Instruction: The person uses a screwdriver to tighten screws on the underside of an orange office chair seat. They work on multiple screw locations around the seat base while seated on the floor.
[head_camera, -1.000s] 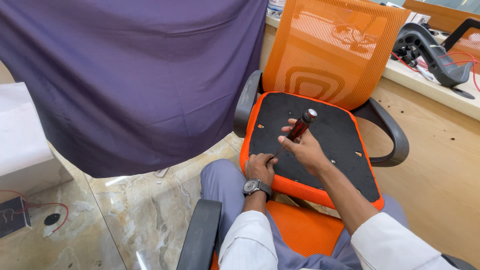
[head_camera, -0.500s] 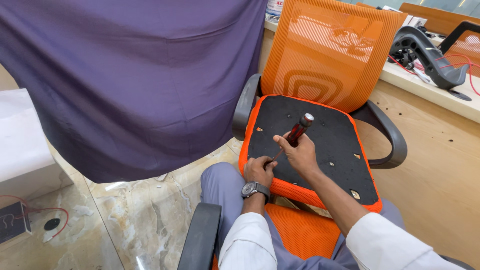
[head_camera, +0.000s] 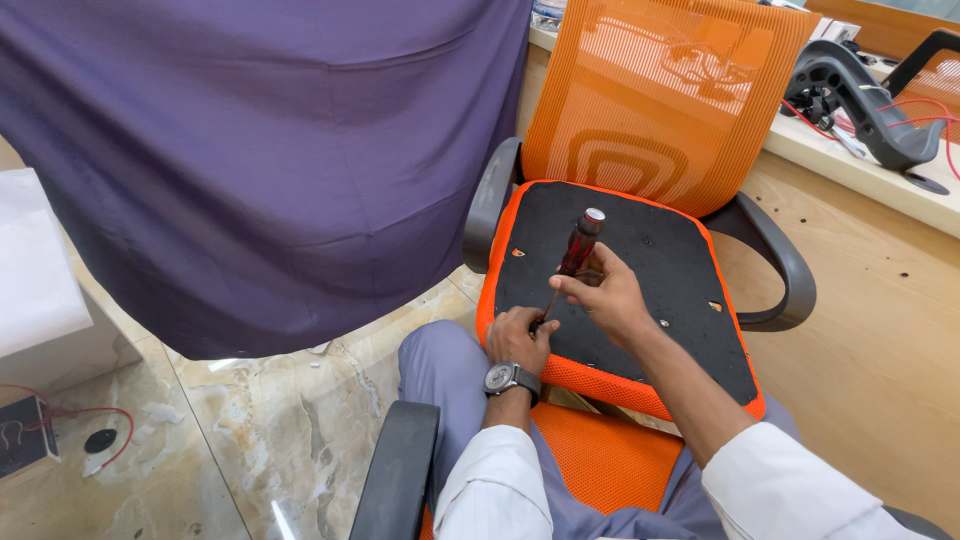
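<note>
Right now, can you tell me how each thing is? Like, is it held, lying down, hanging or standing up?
Screwdriver: held tilted, tip down on the seat pad.
Right hand: gripping the screwdriver.
Left hand: resting on the pad by the tip.
Seat pad: upside down, black underside up.
Orange chair: standing upright.
Purple cloth: hanging down.
Wristwatch: worn on the left wrist.

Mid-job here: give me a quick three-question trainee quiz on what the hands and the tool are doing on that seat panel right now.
1. True or false: the right hand grips the screwdriver by its dark red handle.
2. Where is the left hand? A) on the armrest B) at the screwdriver's tip on the black seat underside C) on the purple cloth
3. Fill in: the left wrist wears a ____.

Key: 1 true; 2 B; 3 wristwatch.
</note>
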